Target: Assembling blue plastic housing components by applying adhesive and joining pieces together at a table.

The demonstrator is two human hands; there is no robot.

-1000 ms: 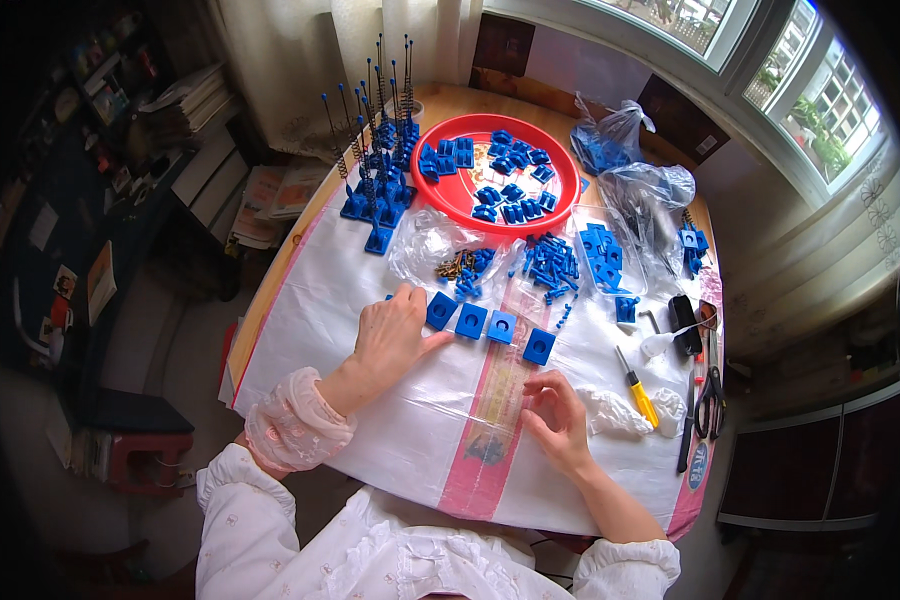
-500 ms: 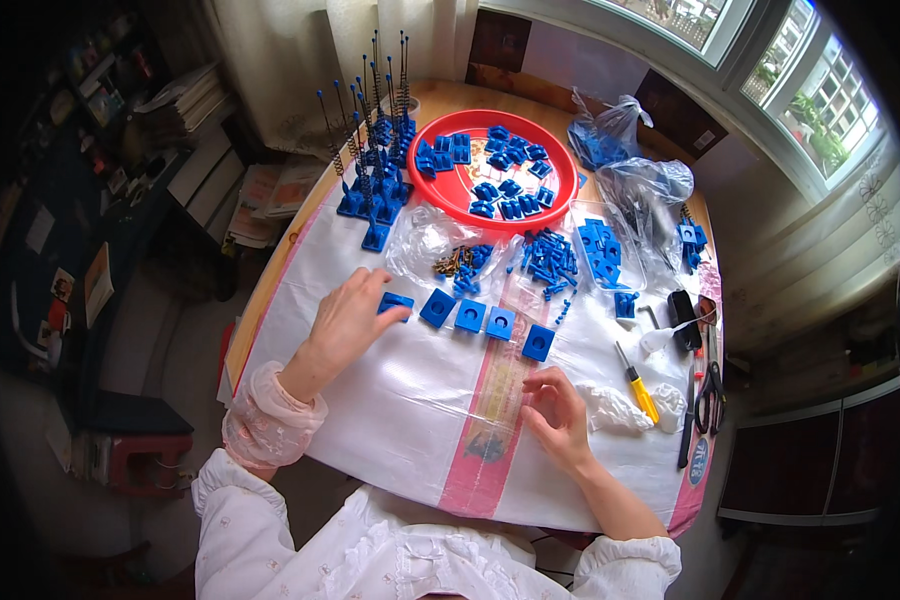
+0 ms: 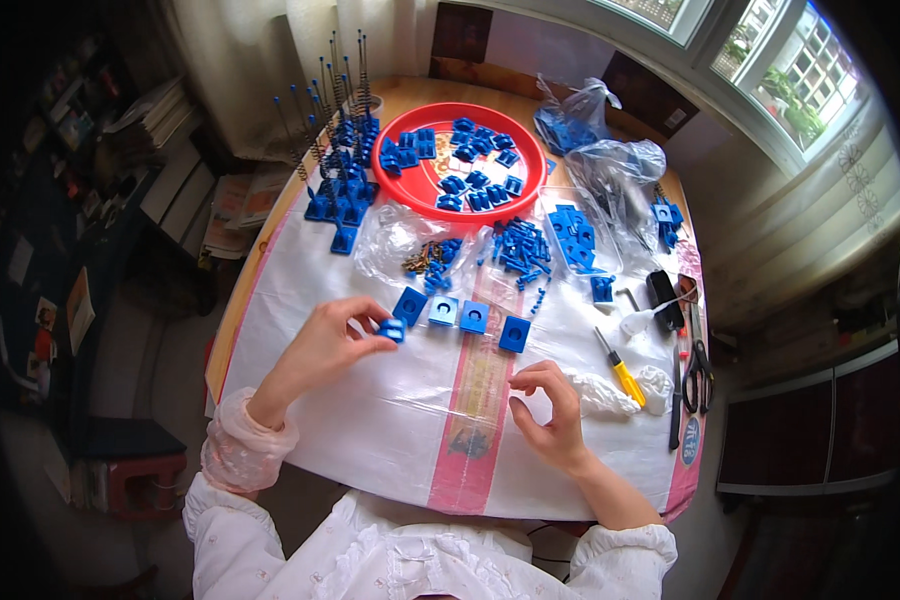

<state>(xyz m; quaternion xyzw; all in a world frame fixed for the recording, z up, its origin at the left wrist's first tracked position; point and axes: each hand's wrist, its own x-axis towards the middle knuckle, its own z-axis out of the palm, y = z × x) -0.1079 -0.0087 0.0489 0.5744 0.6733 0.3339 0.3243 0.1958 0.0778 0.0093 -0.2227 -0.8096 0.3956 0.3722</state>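
Four blue square blocks (image 3: pixel 460 316) are laid in a short row at the centre of the frame, on the white sheet (image 3: pixel 370 440) that covers the table. A fifth small blue block (image 3: pixel 392 330) is pinched between the thumb and fingertips of the left hand (image 3: pixel 325 345), just left of that row and close to its first piece. The right hand (image 3: pixel 550 410) is held lower and to the right, over the sheet, with its fingers curled inward; whether anything small is gripped in them cannot be told.

Toward the upper left of the frame, a group of blue bases with upright rods and springs (image 3: pixel 342 170) is seen, and these look already put together. Much appears left to be done: a red round tray (image 3: pixel 450 160) at the upper centre is loaded with loose blue parts, a pile of small blue pegs (image 3: pixel 520 248) lies below it, and brass-coloured screws (image 3: pixel 425 258) are spread on a clear bag. More parts are kept in plastic bags (image 3: pixel 610 165) at the upper right. A yellow-handled screwdriver (image 3: pixel 620 370) and scissors (image 3: pixel 698 365) are lying unused at the right.
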